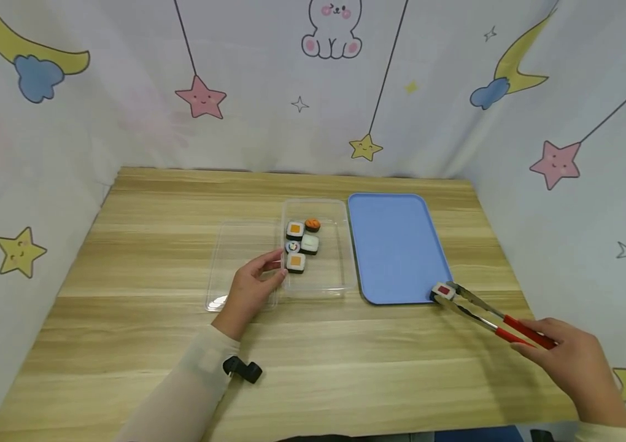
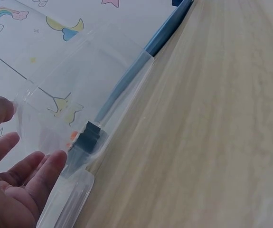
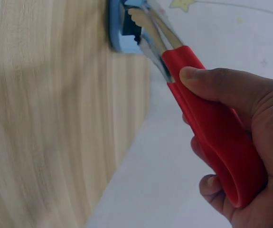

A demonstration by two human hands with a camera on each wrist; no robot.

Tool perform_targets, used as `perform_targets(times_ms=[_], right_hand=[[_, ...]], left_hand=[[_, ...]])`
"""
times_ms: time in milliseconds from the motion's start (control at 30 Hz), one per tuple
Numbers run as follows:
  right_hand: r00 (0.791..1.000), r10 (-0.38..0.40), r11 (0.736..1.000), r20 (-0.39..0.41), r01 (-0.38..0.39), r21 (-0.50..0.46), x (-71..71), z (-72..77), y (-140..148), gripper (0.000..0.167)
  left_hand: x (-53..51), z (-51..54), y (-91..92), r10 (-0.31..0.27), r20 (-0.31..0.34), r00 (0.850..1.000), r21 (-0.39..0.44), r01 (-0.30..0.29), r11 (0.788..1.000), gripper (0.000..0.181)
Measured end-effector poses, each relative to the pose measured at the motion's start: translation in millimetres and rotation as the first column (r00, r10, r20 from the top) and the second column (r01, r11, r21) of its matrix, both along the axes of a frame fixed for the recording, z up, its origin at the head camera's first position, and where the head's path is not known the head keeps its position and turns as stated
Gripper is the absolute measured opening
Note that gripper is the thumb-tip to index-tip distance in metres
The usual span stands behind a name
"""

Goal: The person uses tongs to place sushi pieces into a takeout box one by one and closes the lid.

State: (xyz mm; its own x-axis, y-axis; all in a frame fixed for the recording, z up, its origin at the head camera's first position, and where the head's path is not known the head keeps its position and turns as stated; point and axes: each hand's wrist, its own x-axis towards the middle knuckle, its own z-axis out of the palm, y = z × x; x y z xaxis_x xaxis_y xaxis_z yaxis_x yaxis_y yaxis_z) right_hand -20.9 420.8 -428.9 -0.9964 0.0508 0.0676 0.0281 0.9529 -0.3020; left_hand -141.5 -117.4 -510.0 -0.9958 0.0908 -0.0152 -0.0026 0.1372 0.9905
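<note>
The right hand [image 1: 575, 362] grips red-handled tongs [image 1: 512, 328]; their tips are at a sushi piece [image 1: 443, 291] with a dark red centre, at the blue tray's [image 1: 398, 248] near right corner. In the right wrist view the thumb lies along the red handle [image 3: 212, 128]. Beside the clear container [image 1: 321, 285] is the left hand [image 1: 249, 288], its fingertips at the left wall. Several sushi pieces stand in the container's left half, among them an orange-topped one [image 1: 312, 224] and a white one [image 1: 310, 244]. In the left wrist view the left fingers [image 2: 48, 175] are bent loosely near the wall.
A clear lid [image 1: 219, 264] lies on the wooden table [image 1: 142, 294], left of the container and partly under the left hand. A black strap device [image 1: 242, 369] is at the left wrist. Printed curtains [image 1: 269, 135] hang behind and beside the table.
</note>
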Motion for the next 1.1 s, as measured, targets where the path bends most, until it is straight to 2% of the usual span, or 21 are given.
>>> perform_targets(times_ms=[100,167,400,467,700,833,900,1100], right_hand=[[1.000,0.015,1.000,-0.011,-0.015,-0.011,-3.3,1.2,-1.5,0.051],[1.000,0.028,0.999,-0.013,-0.028,-0.020,-7.4,3.1,-4.1,0.052],[0.989,0.107,0.991,-0.106,-0.115,-0.073,-34.7,14.6,-25.4,0.048],[0.982,0.135,0.983,-0.129,-0.149,-0.104,-44.6,17.9,-33.9,0.046],[0.961,0.222,0.950,-0.166,-0.251,-0.185,-80.8,27.9,-76.9,0.043],[0.943,0.283,0.927,-0.173,-0.315,-0.202,-101.6,28.5,-104.7,0.040],[0.925,0.331,0.915,-0.185,-0.362,-0.179,-111.9,26.1,-116.6,0.040],[0.879,0.460,0.873,-0.122,-0.473,-0.119,-141.9,16.8,-150.2,0.041]], left_hand=[[5.7,11.9,0.7,-0.001,0.000,1.000,0.014,0.001,1.000,0.048],[7.9,15.4,0.5,-0.001,0.001,1.000,0.015,0.001,1.000,0.048],[8.7,14.5,-0.6,0.000,0.009,1.000,0.009,0.000,1.000,0.049],[6.5,11.2,-0.6,0.002,0.008,1.000,0.009,-0.002,1.000,0.048],[-4.6,-17.2,-4.2,0.004,-0.013,1.000,0.013,-0.004,1.000,0.049],[-5.2,-19.2,-4.0,-0.002,-0.025,1.000,0.015,0.002,1.000,0.048],[-5.4,-19.8,-3.6,0.002,-0.033,0.999,0.016,-0.001,1.000,0.047],[-5.6,-19.1,-3.7,0.015,-0.041,0.999,0.010,-0.014,1.000,0.047]])
